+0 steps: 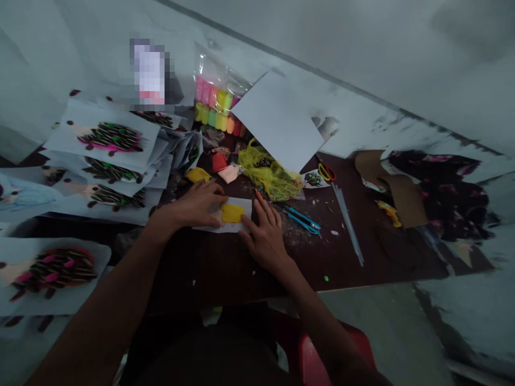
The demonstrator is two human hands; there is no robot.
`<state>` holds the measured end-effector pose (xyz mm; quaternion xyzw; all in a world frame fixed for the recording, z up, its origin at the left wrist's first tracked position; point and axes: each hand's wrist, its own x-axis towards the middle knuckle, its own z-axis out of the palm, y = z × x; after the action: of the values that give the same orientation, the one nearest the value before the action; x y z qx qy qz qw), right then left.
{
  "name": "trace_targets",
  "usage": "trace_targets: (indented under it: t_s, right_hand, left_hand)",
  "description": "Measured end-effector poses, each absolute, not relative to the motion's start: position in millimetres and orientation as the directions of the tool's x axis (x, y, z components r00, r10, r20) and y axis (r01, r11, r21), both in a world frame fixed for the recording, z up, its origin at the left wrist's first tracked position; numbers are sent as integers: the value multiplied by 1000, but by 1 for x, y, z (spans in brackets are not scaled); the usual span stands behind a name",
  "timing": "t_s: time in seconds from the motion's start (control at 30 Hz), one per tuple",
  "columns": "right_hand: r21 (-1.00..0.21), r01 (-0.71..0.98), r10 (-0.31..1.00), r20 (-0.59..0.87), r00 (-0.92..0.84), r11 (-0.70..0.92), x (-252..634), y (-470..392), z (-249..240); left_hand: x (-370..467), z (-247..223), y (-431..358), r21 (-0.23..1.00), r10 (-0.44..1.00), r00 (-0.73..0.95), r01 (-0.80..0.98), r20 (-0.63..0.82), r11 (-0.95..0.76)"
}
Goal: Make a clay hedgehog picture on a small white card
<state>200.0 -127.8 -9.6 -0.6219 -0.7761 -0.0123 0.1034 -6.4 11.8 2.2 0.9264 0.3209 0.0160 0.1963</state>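
Observation:
A small white paper [211,225] lies flat on the dark table, bearing a yellow clay shape [232,213] with a pale clay part beside it. Across the paper's left side rests my left hand [197,206], fingers spread and holding nothing; its fingertips are close to the pale part. My right hand [265,233] is open too, lying at the paper's right edge with its fingers stretched forward. An orange stick-like tool [259,195] is just beyond the right fingertips. Behind the left hand sits a lump of yellow clay [198,175].
Stacked hedgehog pictures [115,138] are on the left. A bag of coloured clay [217,102], a blank white sheet [281,120] and a yellow-green plastic bag [269,171] are at the back. To the right lie a blue cutter [302,219], scissors [326,172] and clear sticks [348,225].

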Motion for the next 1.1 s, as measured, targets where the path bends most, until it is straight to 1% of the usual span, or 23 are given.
trace_targets:
  t_s: [0.1, 0.3, 0.43, 0.67, 0.73, 0.8, 0.9, 0.97, 1.1]
  right_hand:
    - [-98, 970, 964, 172, -204, 223, 201, -128, -12]
    - [-118, 970, 966, 175, -190, 213, 199, -125, -11]
    - [-100, 975, 971, 154, -184, 200, 194, -122, -11]
    - [-103, 980, 976, 157, -150, 167, 193, -119, -10]
    - [-102, 981, 977, 149, -151, 167, 195, -116, -10]
    - [-109, 979, 975, 162, -155, 174, 196, -113, -8]
    - [-116, 981, 970, 207, -130, 157, 200, -107, -4]
    - [-116, 979, 968, 209, -139, 166, 202, -101, -1]
    - [-123, 967, 963, 177, -201, 224, 204, -80, 0]
  left_hand:
    - [-7, 3, 11, 370, 593, 800, 581, -92, -725]
    - [-5, 1, 12, 368, 603, 791, 594, -103, -715]
    - [-5, 0, 12, 370, 605, 790, 593, -97, -715]
    - [-3, 2, 11, 329, 618, 778, 617, -114, -715]
    - [-4, 2, 12, 336, 622, 774, 622, -120, -708]
    - [-6, 2, 13, 372, 617, 779, 608, -109, -702]
    - [-10, 0, 17, 472, 627, 775, 581, -72, -664]
    - [-11, -1, 22, 534, 656, 754, 569, -35, -625]
    - [-10, -7, 31, 599, 745, 653, 546, 135, -587]
